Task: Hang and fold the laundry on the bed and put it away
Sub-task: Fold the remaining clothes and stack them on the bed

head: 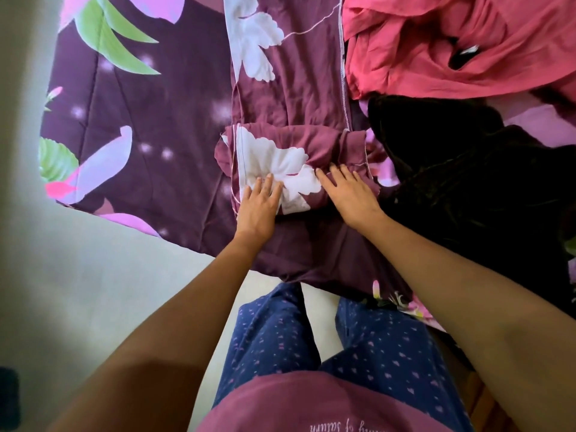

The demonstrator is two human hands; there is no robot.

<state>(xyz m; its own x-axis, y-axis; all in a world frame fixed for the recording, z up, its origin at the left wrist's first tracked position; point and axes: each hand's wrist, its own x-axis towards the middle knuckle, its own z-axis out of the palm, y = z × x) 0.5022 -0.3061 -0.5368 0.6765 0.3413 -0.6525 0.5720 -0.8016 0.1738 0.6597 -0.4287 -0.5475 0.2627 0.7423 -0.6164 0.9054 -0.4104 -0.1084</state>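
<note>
Pressing down side by side, the left hand [260,205] and the right hand [350,194] both lie flat on the maroon cloth printed with white flowers [290,88]. Their fingers are straight and slightly spread, gripping nothing. The two hands are apart, and a strip of the white print shows between them.

Under the fingers, the near end of the cloth is gathered into a thick folded bundle. The left fingertips rest on a white petal and the right fingertips on plain maroon. Beyond the bundle, the rest of the cloth stretches flat away from the person, with a stitched edge running down its right side. It lies on the dark purple quilted bedspread with pink and green leaf shapes [140,120], close to the bed's near edge.

Counted, there are two hands and one maroon cloth. One crumpled coral-pink garment heap [436,57] lies at the far right. One crumpled black garment heap [467,182] lies just beside the bundle, right of the right hand. Whether each heap is a single piece cannot be told.

The person stands on the pale floor [78,275] in navy trousers with small pink specks [274,332].
</note>
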